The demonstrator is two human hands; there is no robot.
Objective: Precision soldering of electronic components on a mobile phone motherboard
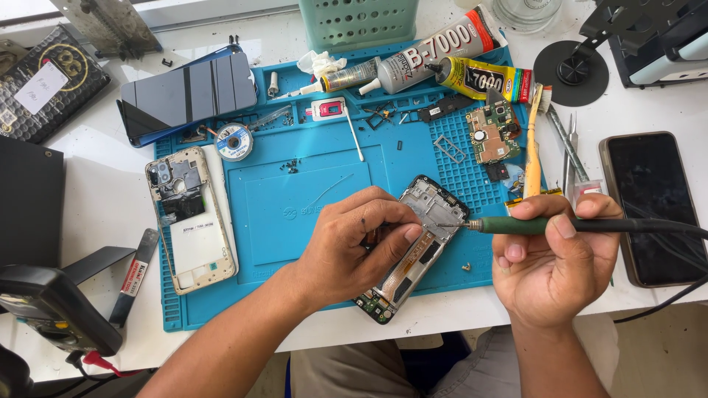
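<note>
left hand (354, 247): fingers pinched together on the open phone frame (413, 247), thumb and forefinger pressing its upper edge, holding it down on the blue mat (295, 214)
right hand (553, 254): clamped around a green soldering iron (516, 225), pen-style grip, tip touching the frame's upper right edge
frame spot: lies tilted near the mat's front edge, between both hands, bottom end poking past the mat onto the white table (96, 199)
how it handles, imo: light, thin and stiff, but the flex strips and small board inside look fragile. best held by the outer metal rim, not the guts. probably slides easy on the mat if not pinned
iron: looks light, cable trails off right, hold only the green grip since the tip end is likely hot
nearby: 1 circuit board (493, 133) up on the mat's right, 1 gutted phone back (190, 217) at the left edge, 3 glue tubes (442, 51) along the top, tweezers (568, 147) and a dark phone (653, 206) well off to the right
loose screw (466, 267): tiny, just beside the frame, easy to knock away
</note>
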